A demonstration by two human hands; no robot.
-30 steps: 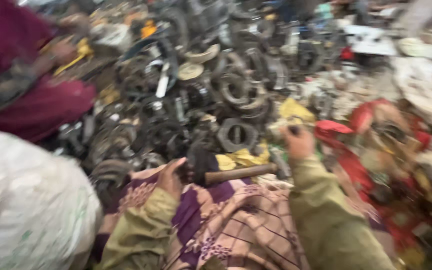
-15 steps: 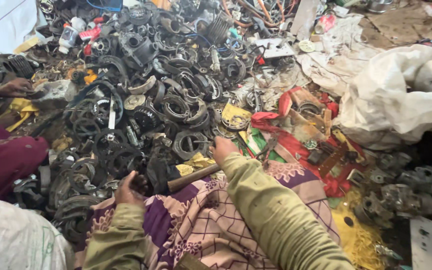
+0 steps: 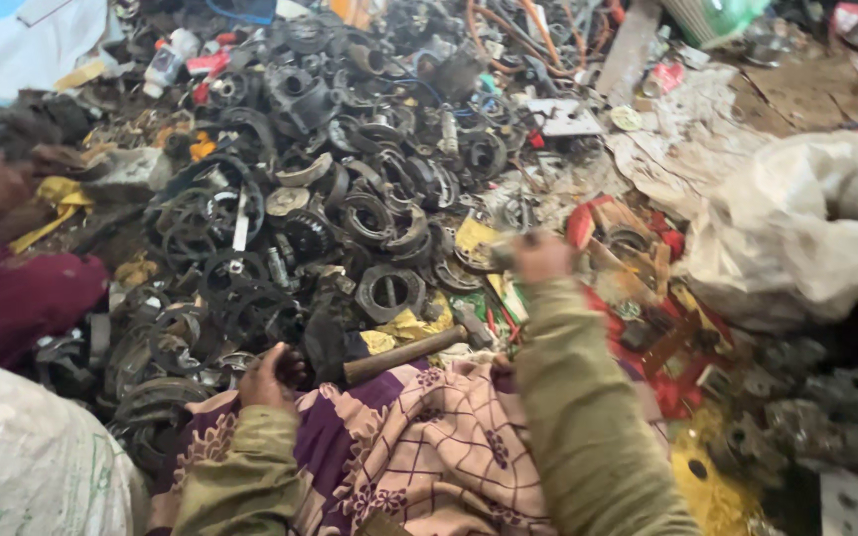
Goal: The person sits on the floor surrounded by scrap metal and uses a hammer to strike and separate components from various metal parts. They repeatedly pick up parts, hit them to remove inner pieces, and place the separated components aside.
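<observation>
While my right hand (image 3: pixel 540 256) is stretched out over the scrap heap (image 3: pixel 350 199), I would keep the reach short and pick one piece cleanly rather than rake through the tangle, since the dark metal rings (image 3: pixel 389 290) and gear-like parts lie interlocked and one tug could shift its neighbours. That hand looks closed around something small and pale at the edge of the pile, just beside a yellow scrap (image 3: pixel 474 236) and the red packaging (image 3: pixel 628 248); motion blur keeps me from saying what the piece is, so I judge it a light pinch, not a firm fist. My right arm in its olive sleeve (image 3: pixel 588 417) runs straight forward from my lap, elbow low, wrist level. My left hand (image 3: pixel 270 375) sits near my knee, fingers curled at the head end of a hammer (image 3: pixel 389 355) whose wooden handle points right across the patterned cloth (image 3: pixel 429 447); whether it truly grips the head or only rests against it I cannot tell. To work well I would steady the hammer before lifting anything and keep the piece low over the cloth. At the left, another person's dark red sleeve (image 3: pixel 22 298) stays apart from my hands, and a white sack (image 3: pixel 806 228) slumps on the right.
</observation>
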